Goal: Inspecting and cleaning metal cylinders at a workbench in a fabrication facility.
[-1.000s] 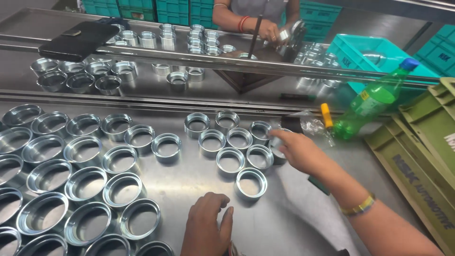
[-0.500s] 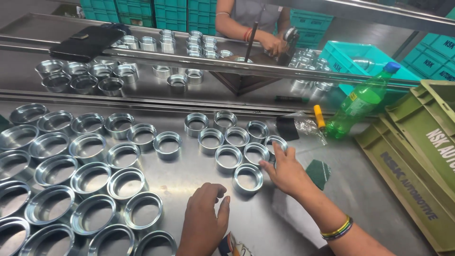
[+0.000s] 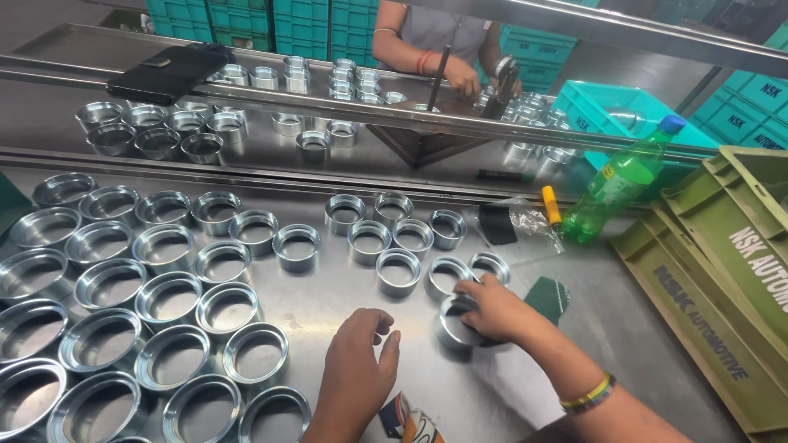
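Since the earlier frame the right hand (image 3: 491,310) has pulled back from the ring cluster and now wraps a short shiny machined steel ring (image 3: 456,323), tipped on its side against the steel surface (image 3: 345,295), just in front of the other small rings (image 3: 400,271). The left hand (image 3: 355,369) hovers empty beside it, fingers loosely curled, half open. The ring looks rigid, probably hefty for its size, with a polished wall likely slick (maybe oily, cannot tell). Best hold judged: pinch across the outer wall, or thumb inside the bore and fingers outside. Larger silver rings (image 3: 168,295) sit in rows well left.
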